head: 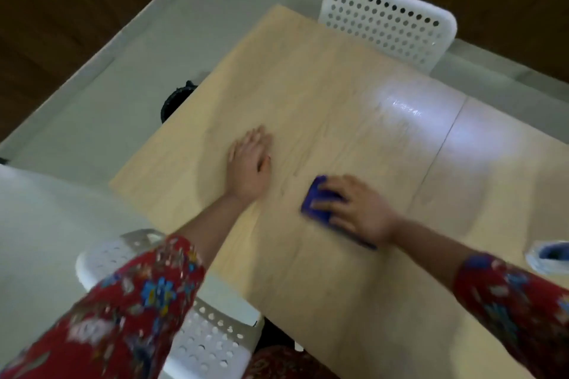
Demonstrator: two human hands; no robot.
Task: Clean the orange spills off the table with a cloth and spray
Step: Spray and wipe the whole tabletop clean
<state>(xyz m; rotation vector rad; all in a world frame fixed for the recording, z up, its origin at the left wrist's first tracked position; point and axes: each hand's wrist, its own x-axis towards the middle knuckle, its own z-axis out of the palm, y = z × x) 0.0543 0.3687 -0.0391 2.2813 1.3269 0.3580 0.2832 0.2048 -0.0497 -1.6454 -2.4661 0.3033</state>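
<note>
left hand (251, 164) flat on wooden table (308, 77), fingers straight, holding nothing, right hand (354, 208) curled over blue cloth (317, 201) pressed on tabletop just beside it, blurred white-blue object (549, 255) at right edge, possibly the spray

The left hand (251, 166) is laid flat, palm down, fingers straight, on the tabletop (308, 86) toward its near left corner, the bare forearm crossing the near edge. The right hand (354, 208) is held near it, to its right, fingers curled over a blue cloth (317, 203) pressed onto the surface.
</note>
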